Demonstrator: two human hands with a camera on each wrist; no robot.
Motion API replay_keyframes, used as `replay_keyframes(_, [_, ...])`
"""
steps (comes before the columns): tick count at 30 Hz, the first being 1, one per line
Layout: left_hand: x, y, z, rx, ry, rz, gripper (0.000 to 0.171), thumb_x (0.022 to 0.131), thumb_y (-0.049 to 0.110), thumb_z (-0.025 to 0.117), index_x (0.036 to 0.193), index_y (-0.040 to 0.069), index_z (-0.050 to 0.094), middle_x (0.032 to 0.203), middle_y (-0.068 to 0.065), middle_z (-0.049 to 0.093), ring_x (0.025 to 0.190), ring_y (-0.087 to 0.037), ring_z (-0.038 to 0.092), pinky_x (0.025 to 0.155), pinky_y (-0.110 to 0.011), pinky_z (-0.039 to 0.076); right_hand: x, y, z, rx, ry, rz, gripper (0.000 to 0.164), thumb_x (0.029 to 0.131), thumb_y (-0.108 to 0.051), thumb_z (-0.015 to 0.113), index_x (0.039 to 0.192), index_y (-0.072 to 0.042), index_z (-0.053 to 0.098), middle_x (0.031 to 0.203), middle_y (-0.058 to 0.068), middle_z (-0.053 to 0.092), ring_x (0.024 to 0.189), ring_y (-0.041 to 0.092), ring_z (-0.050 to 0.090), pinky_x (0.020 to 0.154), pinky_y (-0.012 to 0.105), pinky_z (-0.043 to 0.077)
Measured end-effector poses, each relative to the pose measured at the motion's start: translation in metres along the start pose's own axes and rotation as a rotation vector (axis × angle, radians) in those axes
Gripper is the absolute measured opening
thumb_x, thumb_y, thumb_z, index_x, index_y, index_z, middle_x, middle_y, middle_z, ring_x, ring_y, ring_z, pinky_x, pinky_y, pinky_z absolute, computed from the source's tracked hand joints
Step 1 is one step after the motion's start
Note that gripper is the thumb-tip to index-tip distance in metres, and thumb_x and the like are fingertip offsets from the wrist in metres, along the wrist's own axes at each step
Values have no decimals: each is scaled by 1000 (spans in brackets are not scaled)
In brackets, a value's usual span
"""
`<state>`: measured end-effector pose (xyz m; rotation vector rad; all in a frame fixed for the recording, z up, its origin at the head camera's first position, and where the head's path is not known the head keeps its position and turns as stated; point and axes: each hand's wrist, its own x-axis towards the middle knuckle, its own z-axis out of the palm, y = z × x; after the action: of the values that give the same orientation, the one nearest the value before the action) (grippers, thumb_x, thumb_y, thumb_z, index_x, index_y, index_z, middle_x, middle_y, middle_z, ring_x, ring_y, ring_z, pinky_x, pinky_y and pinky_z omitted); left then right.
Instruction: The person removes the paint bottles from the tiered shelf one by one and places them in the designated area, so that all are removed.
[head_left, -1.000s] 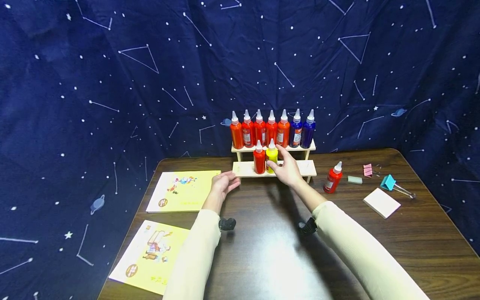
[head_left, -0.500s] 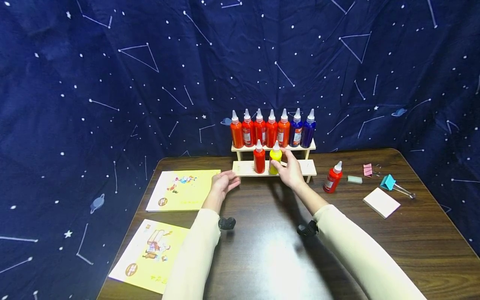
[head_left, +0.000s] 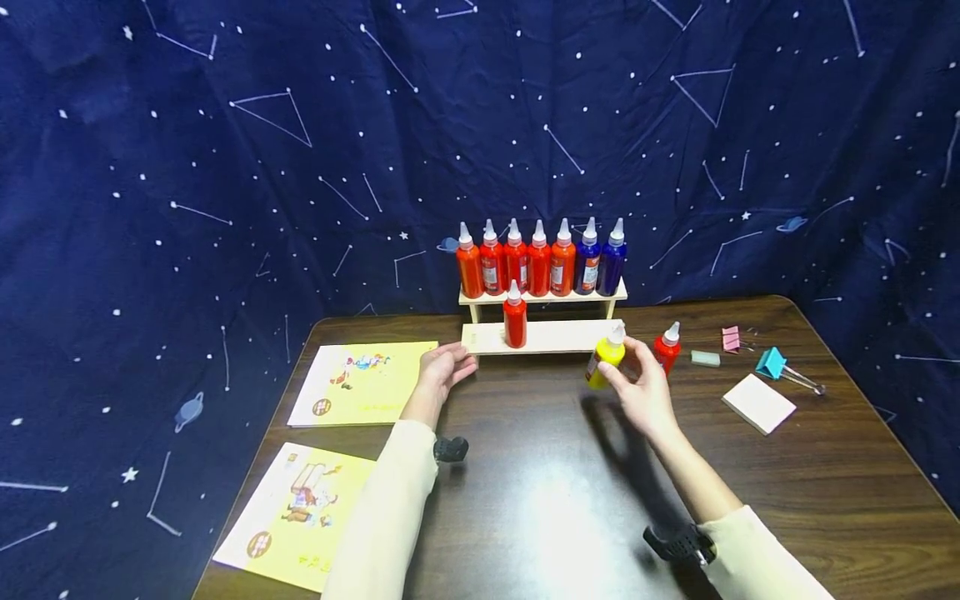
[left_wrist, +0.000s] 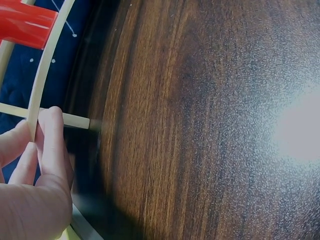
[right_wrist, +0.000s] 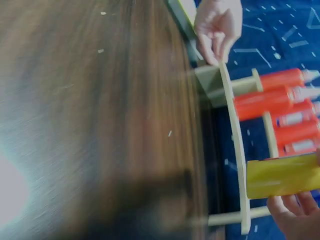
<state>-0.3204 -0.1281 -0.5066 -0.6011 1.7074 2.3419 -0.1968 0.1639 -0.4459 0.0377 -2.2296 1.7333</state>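
Observation:
My right hand [head_left: 647, 398] grips a yellow paint bottle [head_left: 609, 353] with a white nozzle cap, thumb on one side and fingers on the other. The bottle leans slightly, off the front right of a two-tier wooden rack [head_left: 562, 337]. At the rack's left end my left hand [head_left: 441, 368] pinches the lower board [left_wrist: 44, 75] between thumb and fingers. One red paint bottle [head_left: 515, 323] stands on that lower board. On the upper tier several red paint bottles [head_left: 539, 271] stand in a row, with two dark blue bottles [head_left: 611, 271] at the right end.
Another red bottle [head_left: 667, 348] stands on the table, partly behind my right hand. Farther right lie an eraser-like block [head_left: 705, 358], pink clips [head_left: 731, 339], a teal binder clip [head_left: 772, 363] and a white pad [head_left: 759, 404]. Two yellow books [head_left: 296, 521] lie at left.
My right hand has lifted the yellow paint bottle off the lower board and carried it right and toward me. My left hand stays at the rack's left end.

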Motion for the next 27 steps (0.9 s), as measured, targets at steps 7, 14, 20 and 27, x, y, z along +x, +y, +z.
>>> replay_keyframes(7, [1, 0, -1, 4, -7, 0, 37, 92, -4, 56, 128, -8, 52, 80, -8, 65, 71, -15, 67, 82, -34, 59, -25, 46, -40, -78, 168, 78, 45, 87, 0, 68, 126, 8, 49, 117, 24, 58, 96, 9, 53, 83, 7, 48])
replay_keyframes(14, [0, -1, 0, -1, -8, -9, 36, 92, -4, 56, 128, -7, 53, 81, -8, 65, 72, -17, 67, 83, -35, 59, -27, 70, -59, -121, 347, 136, 45, 85, 1, 69, 125, 10, 49, 117, 23, 57, 96, 12, 51, 96, 39, 48])
replay_keyframes(20, [1, -2, 0, 4, -3, -2, 37, 91, -5, 57, 128, -8, 53, 80, -9, 65, 69, -16, 66, 79, -33, 60, -19, 83, -64, -136, 372, 176, 47, 86, -1, 69, 127, 9, 47, 122, 25, 54, 107, 31, 53, 102, 50, 44])
replay_keyframes(27, [-3, 1, -1, 21, -6, -9, 39, 91, -5, 58, 129, -8, 51, 83, -10, 66, 72, -16, 66, 87, -37, 56, -13, 89, -65, -158, 377, 173, 49, 86, -4, 70, 127, 8, 48, 122, 27, 54, 110, 37, 54, 102, 51, 43])
